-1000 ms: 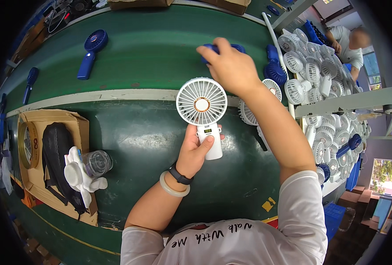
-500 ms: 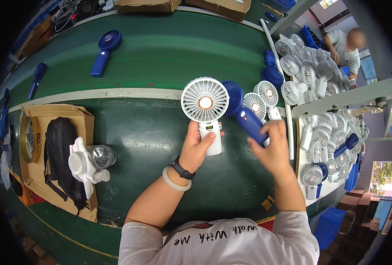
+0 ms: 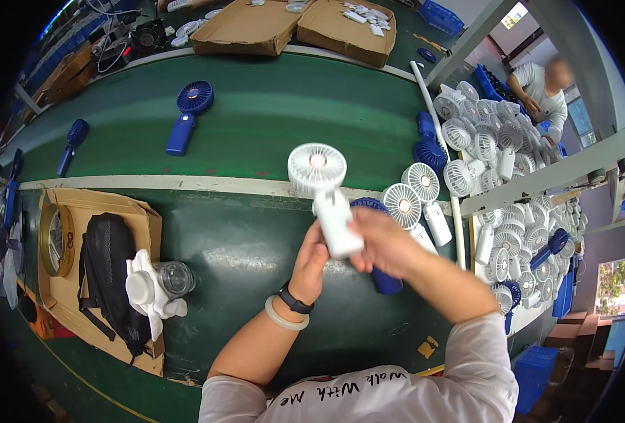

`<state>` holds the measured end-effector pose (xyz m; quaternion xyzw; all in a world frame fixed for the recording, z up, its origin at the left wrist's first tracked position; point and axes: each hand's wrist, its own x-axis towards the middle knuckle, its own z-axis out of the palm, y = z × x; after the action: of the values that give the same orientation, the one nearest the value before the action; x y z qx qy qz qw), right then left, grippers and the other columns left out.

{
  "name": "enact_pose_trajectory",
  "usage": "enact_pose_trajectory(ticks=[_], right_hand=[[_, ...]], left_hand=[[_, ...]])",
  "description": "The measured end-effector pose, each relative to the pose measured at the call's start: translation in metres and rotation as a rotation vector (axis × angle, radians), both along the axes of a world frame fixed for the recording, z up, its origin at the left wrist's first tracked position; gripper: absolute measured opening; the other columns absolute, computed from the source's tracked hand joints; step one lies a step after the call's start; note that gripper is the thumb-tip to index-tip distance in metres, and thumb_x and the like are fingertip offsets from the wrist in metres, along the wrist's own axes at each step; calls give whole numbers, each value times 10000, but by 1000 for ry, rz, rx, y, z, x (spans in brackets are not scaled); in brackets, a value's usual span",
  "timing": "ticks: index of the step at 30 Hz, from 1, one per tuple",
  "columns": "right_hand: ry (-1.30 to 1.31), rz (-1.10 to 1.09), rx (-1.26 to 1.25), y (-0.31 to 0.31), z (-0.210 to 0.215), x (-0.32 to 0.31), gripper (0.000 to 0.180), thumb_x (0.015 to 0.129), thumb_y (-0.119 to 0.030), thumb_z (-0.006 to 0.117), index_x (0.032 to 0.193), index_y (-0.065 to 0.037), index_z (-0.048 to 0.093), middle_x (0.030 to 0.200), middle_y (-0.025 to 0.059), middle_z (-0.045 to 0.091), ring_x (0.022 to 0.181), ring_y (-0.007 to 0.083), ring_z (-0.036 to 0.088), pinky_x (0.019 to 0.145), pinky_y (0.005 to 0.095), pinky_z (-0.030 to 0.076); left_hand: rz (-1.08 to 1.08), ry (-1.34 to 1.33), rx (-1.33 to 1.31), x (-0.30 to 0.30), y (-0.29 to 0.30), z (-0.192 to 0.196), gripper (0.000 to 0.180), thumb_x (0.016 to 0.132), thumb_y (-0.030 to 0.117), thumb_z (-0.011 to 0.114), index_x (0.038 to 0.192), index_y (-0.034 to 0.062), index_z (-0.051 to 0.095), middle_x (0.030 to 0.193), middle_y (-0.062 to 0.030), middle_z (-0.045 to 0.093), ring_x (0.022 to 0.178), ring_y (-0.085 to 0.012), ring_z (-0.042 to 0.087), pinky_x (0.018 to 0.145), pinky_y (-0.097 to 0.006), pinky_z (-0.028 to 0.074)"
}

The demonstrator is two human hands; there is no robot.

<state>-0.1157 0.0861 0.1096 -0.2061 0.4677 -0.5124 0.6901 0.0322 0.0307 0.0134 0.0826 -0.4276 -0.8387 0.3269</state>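
Observation:
I hold a white hand-held fan (image 3: 330, 204) tilted above the green bench, its round head pointing up and to the left. My left hand (image 3: 311, 257) grips the lower handle from the left. My right hand (image 3: 383, 243) presses against the white handle from the right. It also holds a blue hand-held fan (image 3: 386, 283), whose handle sticks out below my palm while its head shows just above my fingers. Both hands are close together at the middle of the view.
Two white fans (image 3: 411, 201) lie just right of my hands, and a big heap of white and blue fans (image 3: 495, 141) fills the right side. More blue fans (image 3: 187, 113) lie on the green belt (image 3: 291, 106). A cardboard box (image 3: 143, 222) at left holds a black bag (image 3: 111, 275). A person (image 3: 545, 92) works at top right.
My right hand came back from the far fan heap with a blue fan and now meets the white fan's handle. The white fan has tilted to the left.

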Motion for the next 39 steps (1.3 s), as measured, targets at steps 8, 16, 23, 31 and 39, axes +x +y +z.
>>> enact_pose_trajectory(ticks=[8, 16, 23, 31, 39], right_hand=[[484, -624, -573, -143, 58, -97, 279, 945, -192, 485, 1031, 74, 489, 1099, 198, 557, 1057, 304, 571, 873, 367, 500], [1827, -487, -983, 15, 47, -3, 308, 677, 88, 629, 970, -3, 604, 882, 134, 618, 727, 239, 599, 652, 314, 486], [1723, -336, -280, 111, -32, 25, 419, 696, -2, 683, 1090, 6, 543, 940, 167, 571, 801, 326, 566, 696, 365, 477], [1716, -344, -183, 113, -64, 46, 632, 695, -12, 680, 1259, 30, 399, 1033, 214, 523, 896, 365, 532, 742, 407, 466], [1580, -209, -536, 120, -38, 33, 327, 683, -40, 683, 1005, -42, 631, 966, 92, 608, 931, 279, 584, 835, 381, 461]], left_hand=[[-57, -113, -72, -1, 3, 5, 395, 855, 113, 579, 1213, 21, 441, 1138, -62, 509, 919, -100, 499, 746, -218, 422], [43, -254, -69, 2, 5, 3, 287, 868, 95, 544, 1139, 27, 476, 1069, -46, 544, 869, -94, 520, 730, -227, 422], [44, -285, -54, -7, 11, -3, 252, 856, -22, 542, 1098, 30, 490, 933, -5, 546, 758, -50, 491, 657, -196, 414], [-303, -554, -428, -3, 29, 17, 455, 868, 139, 603, 1248, 2, 392, 1074, -112, 551, 880, -159, 587, 734, -279, 494], [-424, -52, 352, -4, 20, 11, 617, 925, 390, 482, 1395, 70, 241, 1160, -115, 480, 925, -200, 537, 800, -347, 457]])
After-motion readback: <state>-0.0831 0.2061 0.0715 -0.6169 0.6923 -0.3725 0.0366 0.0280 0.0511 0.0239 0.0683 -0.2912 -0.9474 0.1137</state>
